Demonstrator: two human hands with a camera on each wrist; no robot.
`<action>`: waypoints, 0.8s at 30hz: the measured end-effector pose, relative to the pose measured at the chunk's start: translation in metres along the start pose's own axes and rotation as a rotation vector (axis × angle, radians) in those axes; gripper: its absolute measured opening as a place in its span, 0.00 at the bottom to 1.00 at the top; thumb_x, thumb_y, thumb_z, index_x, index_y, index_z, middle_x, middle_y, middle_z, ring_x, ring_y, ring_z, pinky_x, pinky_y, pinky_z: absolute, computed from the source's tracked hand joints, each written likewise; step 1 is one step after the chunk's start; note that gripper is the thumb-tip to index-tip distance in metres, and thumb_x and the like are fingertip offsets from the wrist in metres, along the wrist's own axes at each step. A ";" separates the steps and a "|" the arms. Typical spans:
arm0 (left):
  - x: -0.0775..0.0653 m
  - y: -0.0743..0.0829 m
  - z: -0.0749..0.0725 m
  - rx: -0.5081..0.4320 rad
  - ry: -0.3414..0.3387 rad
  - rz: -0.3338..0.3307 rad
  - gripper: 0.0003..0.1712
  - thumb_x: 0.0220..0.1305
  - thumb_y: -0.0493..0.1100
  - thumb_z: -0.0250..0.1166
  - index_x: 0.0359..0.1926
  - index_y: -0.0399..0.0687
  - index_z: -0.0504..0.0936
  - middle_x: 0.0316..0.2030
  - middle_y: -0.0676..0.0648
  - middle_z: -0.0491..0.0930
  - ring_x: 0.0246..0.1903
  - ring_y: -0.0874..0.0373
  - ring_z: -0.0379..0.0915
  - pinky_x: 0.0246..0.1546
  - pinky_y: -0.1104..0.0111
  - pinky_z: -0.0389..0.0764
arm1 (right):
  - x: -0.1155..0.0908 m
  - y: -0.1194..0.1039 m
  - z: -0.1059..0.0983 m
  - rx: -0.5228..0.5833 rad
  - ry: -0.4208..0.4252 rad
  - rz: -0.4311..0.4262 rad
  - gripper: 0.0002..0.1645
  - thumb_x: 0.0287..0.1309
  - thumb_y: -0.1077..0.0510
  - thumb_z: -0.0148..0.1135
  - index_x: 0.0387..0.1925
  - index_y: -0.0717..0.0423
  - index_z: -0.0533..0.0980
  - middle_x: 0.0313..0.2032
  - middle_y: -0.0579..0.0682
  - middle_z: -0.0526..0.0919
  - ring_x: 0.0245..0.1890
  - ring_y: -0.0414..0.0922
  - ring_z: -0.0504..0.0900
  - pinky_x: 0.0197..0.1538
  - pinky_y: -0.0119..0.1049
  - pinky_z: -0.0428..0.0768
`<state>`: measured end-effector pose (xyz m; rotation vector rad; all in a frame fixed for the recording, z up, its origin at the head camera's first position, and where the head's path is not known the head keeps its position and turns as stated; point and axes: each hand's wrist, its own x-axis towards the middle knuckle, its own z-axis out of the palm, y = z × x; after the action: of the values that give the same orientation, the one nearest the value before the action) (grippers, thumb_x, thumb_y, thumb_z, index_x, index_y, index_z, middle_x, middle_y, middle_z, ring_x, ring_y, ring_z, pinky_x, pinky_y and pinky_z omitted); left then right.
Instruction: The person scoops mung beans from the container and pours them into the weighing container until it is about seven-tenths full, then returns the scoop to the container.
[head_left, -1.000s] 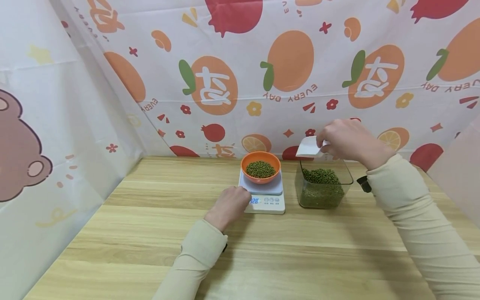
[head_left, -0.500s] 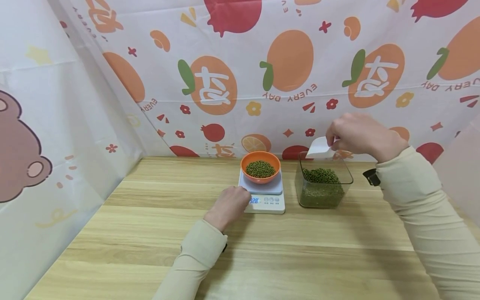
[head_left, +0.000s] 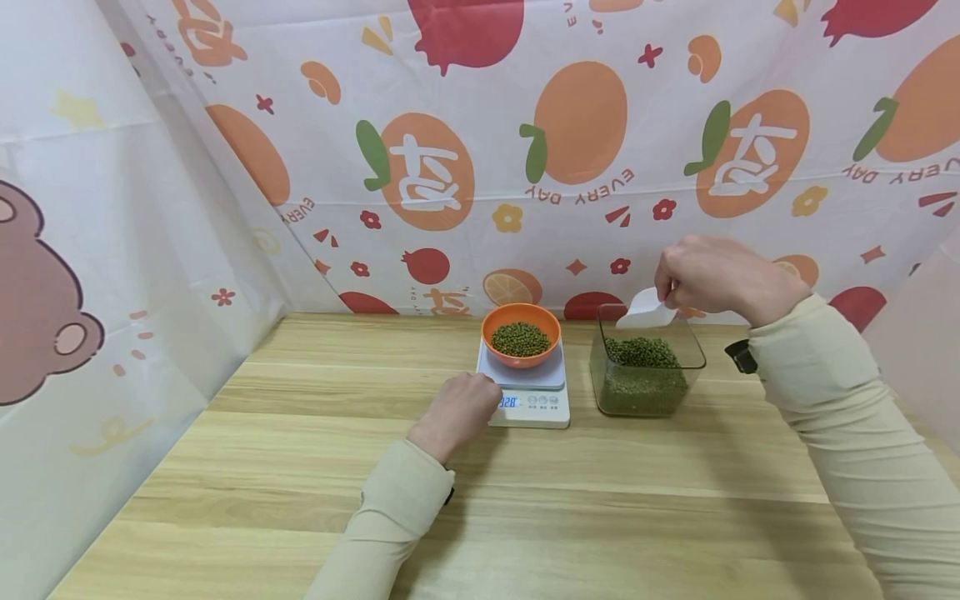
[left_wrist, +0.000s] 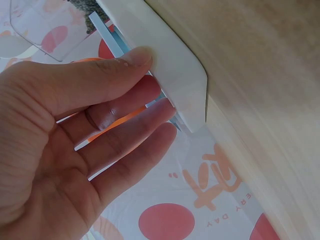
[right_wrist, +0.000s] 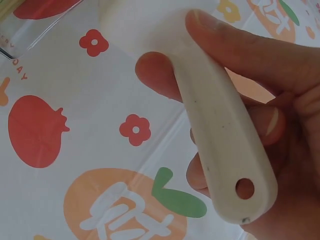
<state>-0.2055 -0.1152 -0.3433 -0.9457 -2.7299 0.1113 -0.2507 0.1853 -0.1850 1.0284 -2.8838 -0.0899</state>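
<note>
My left hand (head_left: 459, 415) rests at the left front of a white kitchen scale (head_left: 558, 414). Its fingertips touch the scale's edge (left_wrist: 172, 65) in the left wrist view, fingers fairly straight. The hand partly covers the blue digits. On the weighing plate stands an orange bowl (head_left: 522, 361) with green mung beans (head_left: 521, 339) in it. My right hand (head_left: 723, 277) grips a white scoop (head_left: 647, 310) by its handle (right_wrist: 225, 130), over the back of a clear container (head_left: 645, 392) of mung beans. The scoop's inside cannot be seen.
Everything stands on a wooden table (head_left: 315, 467). A fruit-printed cloth (head_left: 465, 108) hangs right behind the table's back edge, close to the right hand. Another pale cloth (head_left: 150, 250) hangs along the left side.
My right hand has drawn to the right with the scoop, and the scoop has since dipped slightly lower over the container. The left hand, bowl and scale have stayed put.
</note>
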 end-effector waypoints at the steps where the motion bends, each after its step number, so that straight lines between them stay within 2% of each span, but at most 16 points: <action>1: 0.000 0.000 0.000 -0.001 0.000 0.000 0.06 0.50 0.28 0.61 0.23 0.40 0.80 0.19 0.46 0.77 0.14 0.60 0.61 0.17 0.67 0.73 | 0.000 0.000 0.000 -0.002 0.000 -0.002 0.15 0.34 0.71 0.57 0.16 0.46 0.78 0.24 0.43 0.80 0.25 0.41 0.73 0.29 0.43 0.75; 10: 0.000 0.000 0.001 -0.010 0.018 0.005 0.06 0.50 0.28 0.60 0.22 0.40 0.79 0.18 0.46 0.77 0.14 0.60 0.61 0.16 0.67 0.73 | 0.000 -0.001 0.004 -0.034 -0.065 0.050 0.14 0.34 0.69 0.58 0.15 0.44 0.78 0.27 0.44 0.80 0.28 0.44 0.72 0.30 0.46 0.74; 15: 0.000 0.000 0.001 -0.012 0.023 0.007 0.06 0.50 0.27 0.60 0.22 0.40 0.79 0.18 0.46 0.77 0.14 0.60 0.61 0.15 0.67 0.73 | 0.000 0.000 0.005 -0.038 -0.086 0.049 0.14 0.34 0.69 0.59 0.14 0.44 0.77 0.27 0.44 0.81 0.28 0.43 0.73 0.30 0.45 0.75; 24: 0.000 -0.001 0.001 -0.020 0.021 0.009 0.07 0.48 0.27 0.60 0.21 0.41 0.78 0.17 0.47 0.76 0.14 0.60 0.60 0.15 0.68 0.72 | 0.002 0.002 0.001 -0.047 -0.149 0.079 0.14 0.35 0.69 0.60 0.14 0.45 0.77 0.21 0.42 0.77 0.26 0.43 0.71 0.31 0.43 0.74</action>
<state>-0.2064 -0.1154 -0.3442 -0.9595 -2.7131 0.0753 -0.2539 0.1855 -0.1859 0.9372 -3.0353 -0.2385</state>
